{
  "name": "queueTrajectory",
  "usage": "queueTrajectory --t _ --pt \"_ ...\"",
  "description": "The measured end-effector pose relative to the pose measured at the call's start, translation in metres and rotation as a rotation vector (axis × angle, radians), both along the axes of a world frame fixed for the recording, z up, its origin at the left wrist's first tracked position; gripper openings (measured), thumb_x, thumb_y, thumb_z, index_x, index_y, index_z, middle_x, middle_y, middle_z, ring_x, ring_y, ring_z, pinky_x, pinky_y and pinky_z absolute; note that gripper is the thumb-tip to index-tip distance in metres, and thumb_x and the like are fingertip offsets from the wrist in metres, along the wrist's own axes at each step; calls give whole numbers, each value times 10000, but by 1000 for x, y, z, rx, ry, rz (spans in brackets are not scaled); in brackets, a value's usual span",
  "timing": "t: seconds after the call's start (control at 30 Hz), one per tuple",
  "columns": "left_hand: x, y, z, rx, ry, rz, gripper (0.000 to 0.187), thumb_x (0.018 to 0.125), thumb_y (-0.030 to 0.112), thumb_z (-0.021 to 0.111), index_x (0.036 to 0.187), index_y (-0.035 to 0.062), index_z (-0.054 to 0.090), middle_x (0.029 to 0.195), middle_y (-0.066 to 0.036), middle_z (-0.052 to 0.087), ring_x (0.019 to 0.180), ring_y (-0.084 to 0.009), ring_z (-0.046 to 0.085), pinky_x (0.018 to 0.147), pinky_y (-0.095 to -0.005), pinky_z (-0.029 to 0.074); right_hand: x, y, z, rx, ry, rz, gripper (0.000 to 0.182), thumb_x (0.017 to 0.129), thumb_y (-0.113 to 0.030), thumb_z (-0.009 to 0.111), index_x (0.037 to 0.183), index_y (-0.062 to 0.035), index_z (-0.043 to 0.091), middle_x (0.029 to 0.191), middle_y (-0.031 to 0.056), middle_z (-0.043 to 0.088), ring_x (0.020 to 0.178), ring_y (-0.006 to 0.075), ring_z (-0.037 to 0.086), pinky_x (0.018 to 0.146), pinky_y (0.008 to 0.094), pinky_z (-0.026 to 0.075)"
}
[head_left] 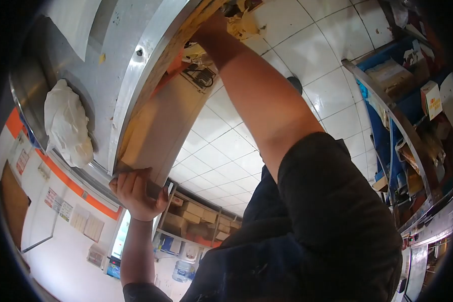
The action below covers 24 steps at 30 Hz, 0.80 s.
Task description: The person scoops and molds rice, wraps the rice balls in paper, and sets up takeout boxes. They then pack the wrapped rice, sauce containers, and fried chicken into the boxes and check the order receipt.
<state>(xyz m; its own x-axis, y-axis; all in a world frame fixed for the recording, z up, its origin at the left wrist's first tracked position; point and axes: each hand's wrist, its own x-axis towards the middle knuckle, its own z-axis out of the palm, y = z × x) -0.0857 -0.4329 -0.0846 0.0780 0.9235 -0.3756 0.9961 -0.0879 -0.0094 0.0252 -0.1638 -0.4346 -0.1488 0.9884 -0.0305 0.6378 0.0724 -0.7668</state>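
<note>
We note the steel tabletop (pixel 103 98) above the beige panel (pixel 163 123), which lies just under its edge, presumably for reach. The white bag (pixel 66 123) rests back from that edge, likely for clearance. Our right hand (pixel 210 29) reaches under the far end; we cannot tell its grip. Our left hand (pixel 138 194) curls tightly round the panel's near end, apparently steadying it.

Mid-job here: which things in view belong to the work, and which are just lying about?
Likely in the job:
- left hand, curled at the corner of the metal counter
- right hand, shadowed by its edge
- yellowish crumpled material near the right hand

Just lying about:
- white bundle on the metal counter
- small carton
- water bottle
- cardboard boxes
</note>
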Motion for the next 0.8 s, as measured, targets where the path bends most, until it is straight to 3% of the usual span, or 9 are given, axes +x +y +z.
queueTrajectory --t 0.07,0.17,0.23,0.27,0.33,0.43,0.5,0.63,0.8 --pt "1 2 0 31 -1 -11 595 885 644 551 1023 105 764 889 -42 662 835 -272 587 825 -434 355 5 6 1 39 -32 40 450 1063 -339 585 1449 -111 629 1409 144 680 1325 363 620 1106 480 488" --pt "0 1 5 -41 18 8 570 909 640 583 1080 120 740 951 -58 691 930 -289 618 876 -444 395 50 17 25 -187 -70 270 356 1049 -226 609 1381 -110 659 1302 142 738 1222 385 688 1006 437 558" --pt "-2 -1 3 -57 17 20 548 907 623 598 1074 120 739 951 -61 691 927 -294 618 873 -447 396 79 5 35 -498 956 33 290 993 -63 641 1280 -70 681 1179 178 762 1099 391 727 929 396 587" --pt "-1 0 3 -60 17 17 548 907 623 598 1074 120 739 951 -61 691 927 -294 618 873 -447 396 89 5 30 -499 956 29 290 993 -63 641 1280 -70 681 1179 178 762 1099 391 727 929 396 587" --pt "2 3 3 -64 5 15 527 903 606 615 1065 120 737 953 -66 694 926 -293 621 872 -445 395 106 5 15 -107 413 -40 312 939 52 640 1231 -53 676 1136 202 743 1056 374 723 945 396 579" --pt "2 1 2 -46 8 25 510 903 596 625 1056 122 734 956 -66 698 919 -292 621 868 -449 397 135 -13 25 -109 363 -134 317 875 70 679 1168 -47 700 1107 194 737 1042 375 715 964 419 574" --pt "3 4 0 -3 -11 8 490 867 564 648 1041 117 748 939 -57 700 901 -288 618 844 -444 382 175 -30 60 -55 298 -103 221 1009 -100 681 1198 13 670 1159 220 742 1050 344 745 892 418 613" --pt "6 6 4 47 -34 7 436 800 491 716 1033 125 760 940 -53 716 906 -293 625 829 -450 371 280 -82 69 -405 644 -236 242 1069 -98 635 1268 40 622 1196 154 738 1004 214 735 866 384 624" --pt "14 7 10 115 -47 30 328 754 394 760 996 175 731 904 -9 696 929 -277 647 886 -465 395 401 -135 155 -1036 803 -243 378 1089 -76 553 1445 46 519 1302 167 708 1147 282 733 968 475 627"
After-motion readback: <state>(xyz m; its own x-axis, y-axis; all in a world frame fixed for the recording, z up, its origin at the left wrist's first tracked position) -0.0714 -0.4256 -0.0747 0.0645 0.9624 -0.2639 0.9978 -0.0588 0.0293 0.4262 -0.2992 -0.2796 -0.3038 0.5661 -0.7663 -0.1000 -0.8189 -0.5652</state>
